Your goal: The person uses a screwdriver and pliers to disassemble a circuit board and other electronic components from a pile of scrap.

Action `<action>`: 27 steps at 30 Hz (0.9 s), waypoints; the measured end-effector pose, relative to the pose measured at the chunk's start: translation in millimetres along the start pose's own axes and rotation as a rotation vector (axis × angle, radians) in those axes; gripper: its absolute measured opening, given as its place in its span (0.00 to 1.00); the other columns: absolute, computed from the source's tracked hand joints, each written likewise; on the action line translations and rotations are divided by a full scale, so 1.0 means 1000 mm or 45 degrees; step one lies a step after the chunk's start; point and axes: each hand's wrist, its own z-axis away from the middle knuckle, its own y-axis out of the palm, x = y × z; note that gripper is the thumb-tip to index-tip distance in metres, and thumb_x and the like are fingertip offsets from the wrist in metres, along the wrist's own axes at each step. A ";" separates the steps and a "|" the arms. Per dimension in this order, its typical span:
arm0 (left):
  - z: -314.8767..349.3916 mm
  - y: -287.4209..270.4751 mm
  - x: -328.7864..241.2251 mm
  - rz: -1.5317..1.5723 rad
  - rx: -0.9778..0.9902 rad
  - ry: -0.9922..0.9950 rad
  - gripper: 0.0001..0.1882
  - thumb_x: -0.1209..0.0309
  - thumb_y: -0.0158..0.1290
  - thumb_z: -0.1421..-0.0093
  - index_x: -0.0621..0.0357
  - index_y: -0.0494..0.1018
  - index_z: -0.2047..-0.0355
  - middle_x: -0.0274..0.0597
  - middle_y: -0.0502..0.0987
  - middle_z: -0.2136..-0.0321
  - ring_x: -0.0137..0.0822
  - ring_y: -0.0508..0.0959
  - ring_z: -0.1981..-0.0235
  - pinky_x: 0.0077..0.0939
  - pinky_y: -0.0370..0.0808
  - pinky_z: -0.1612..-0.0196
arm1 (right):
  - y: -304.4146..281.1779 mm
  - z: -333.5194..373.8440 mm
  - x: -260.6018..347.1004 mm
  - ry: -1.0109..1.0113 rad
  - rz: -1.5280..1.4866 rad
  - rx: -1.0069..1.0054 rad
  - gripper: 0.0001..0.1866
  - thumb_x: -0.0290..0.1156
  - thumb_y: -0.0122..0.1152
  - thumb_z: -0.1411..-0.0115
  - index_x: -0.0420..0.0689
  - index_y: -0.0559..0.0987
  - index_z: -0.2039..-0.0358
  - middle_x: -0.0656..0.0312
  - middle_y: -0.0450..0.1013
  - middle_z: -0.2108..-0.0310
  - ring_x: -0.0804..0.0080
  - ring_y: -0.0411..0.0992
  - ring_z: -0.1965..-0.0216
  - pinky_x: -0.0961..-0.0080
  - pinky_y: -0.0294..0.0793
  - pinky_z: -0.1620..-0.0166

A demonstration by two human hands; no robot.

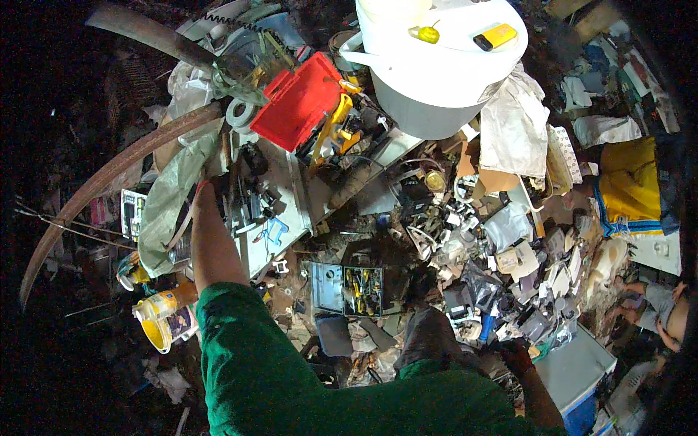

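My left arm reaches far forward. My left hand is dark and hard to make out among the clutter beside a greenish-grey plastic sheet; its fingers are hidden. Lower right, my right hand lies in shadow at the edge of a heap of small electronic scraps. Its fingers are too dark to read. Close to it is a blue cylindrical object. Between the arms stands an open toolbox with yellow-handled tools in one half.
Ahead are a red plastic tray and a white tub with a yellow-black object on top. A yellow bucket lies tipped at left. A curved rusty strip arcs there. Another person's limbs show far right.
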 end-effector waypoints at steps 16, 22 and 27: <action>-0.039 0.008 -0.007 0.428 0.041 0.145 0.22 0.53 0.54 0.44 0.57 0.75 0.57 0.44 0.78 0.65 0.40 0.76 0.66 0.37 0.72 0.64 | 0.009 0.000 -0.021 -0.083 -0.053 -0.100 0.13 0.36 0.57 0.41 0.40 0.77 0.62 0.61 0.73 0.71 0.71 0.71 0.72 0.71 0.72 0.66; -0.029 -0.002 -0.047 0.909 0.154 0.016 0.20 0.54 0.54 0.42 0.57 0.74 0.59 0.39 0.76 0.72 0.34 0.74 0.75 0.34 0.71 0.71 | 0.016 -0.002 -0.031 -0.041 0.103 -0.054 0.16 0.38 0.57 0.39 0.39 0.76 0.59 0.59 0.73 0.71 0.70 0.71 0.70 0.71 0.72 0.65; 0.019 -0.017 -0.090 0.832 -0.161 0.091 0.18 0.57 0.48 0.41 0.57 0.71 0.59 0.43 0.74 0.73 0.43 0.78 0.73 0.40 0.75 0.68 | 0.006 0.005 -0.027 -0.004 0.089 0.008 0.20 0.42 0.57 0.40 0.40 0.75 0.54 0.59 0.75 0.69 0.70 0.72 0.68 0.71 0.72 0.64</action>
